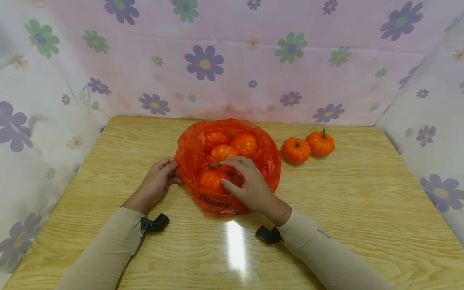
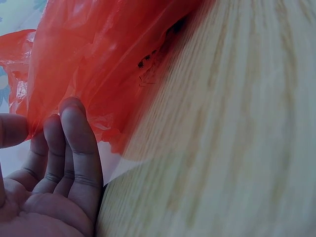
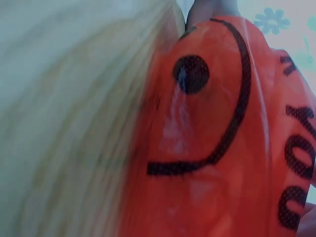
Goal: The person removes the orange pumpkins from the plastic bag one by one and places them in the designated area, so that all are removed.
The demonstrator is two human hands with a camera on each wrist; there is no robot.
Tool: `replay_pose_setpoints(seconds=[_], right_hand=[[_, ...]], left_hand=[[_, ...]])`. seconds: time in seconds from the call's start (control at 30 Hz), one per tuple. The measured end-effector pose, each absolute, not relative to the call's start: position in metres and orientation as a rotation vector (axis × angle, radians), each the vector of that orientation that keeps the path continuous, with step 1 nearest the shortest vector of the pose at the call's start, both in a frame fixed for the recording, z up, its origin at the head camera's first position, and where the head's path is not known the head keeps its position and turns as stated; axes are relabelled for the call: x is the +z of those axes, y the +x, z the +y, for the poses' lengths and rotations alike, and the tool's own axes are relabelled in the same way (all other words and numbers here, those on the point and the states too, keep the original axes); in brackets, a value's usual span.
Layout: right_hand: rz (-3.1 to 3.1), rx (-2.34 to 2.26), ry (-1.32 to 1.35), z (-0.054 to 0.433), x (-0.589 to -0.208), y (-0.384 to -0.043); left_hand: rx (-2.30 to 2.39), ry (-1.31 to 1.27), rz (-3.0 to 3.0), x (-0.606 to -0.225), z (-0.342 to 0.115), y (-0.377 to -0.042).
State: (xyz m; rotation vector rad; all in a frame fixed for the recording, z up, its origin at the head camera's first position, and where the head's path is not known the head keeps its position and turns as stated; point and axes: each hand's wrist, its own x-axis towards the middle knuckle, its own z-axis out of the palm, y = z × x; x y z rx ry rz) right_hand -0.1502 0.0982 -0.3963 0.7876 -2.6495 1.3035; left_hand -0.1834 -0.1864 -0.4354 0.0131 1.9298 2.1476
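A red plastic bag [image 1: 266,173] with black lettering stands wide-mouthed on the table, holding several small orange pumpkins [image 1: 214,181] with the look of toy ones. My left hand [image 1: 156,181] is at the bag's left side, its edge pinched between thumb and fingers [image 2: 79,133] in the left wrist view. Over the bag's mouth reaches my right hand [image 1: 250,183], thumb and fingers apart above the pumpkins. Its fingertips are right by a green stem [image 1: 215,164]. The right wrist view shows mostly the bag's printed side [image 3: 222,123], with the right hand's fingers largely hidden.
Two more orange pumpkins, a nearer one [image 1: 295,150] and a farther one [image 1: 320,143], sit side by side right of the bag. The wooden table [image 1: 362,201] is bordered at back and sides by flower-patterned cloth [image 1: 246,64].
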Motion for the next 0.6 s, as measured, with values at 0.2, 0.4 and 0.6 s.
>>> replay_pose_setpoints(seconds=[0.2, 0.4, 0.6], right_hand=[[-2.666, 1.251, 0.908, 0.0947, -0.3987, -0.146], [-2.708, 1.214, 0.98, 0.093, -0.4009, -0.1436], [-2.734, 1.162, 1.034, 0.092, -0.403, -0.1436]], left_hand=[[2.154, 0.017, 1.922, -0.4357, -0.1852, -0.184], [2.157, 0.011, 1.917, -0.4366, -0.1856, -0.1839], [2.16, 0.012, 1.924, -0.4369, -0.1865, -0.1831]])
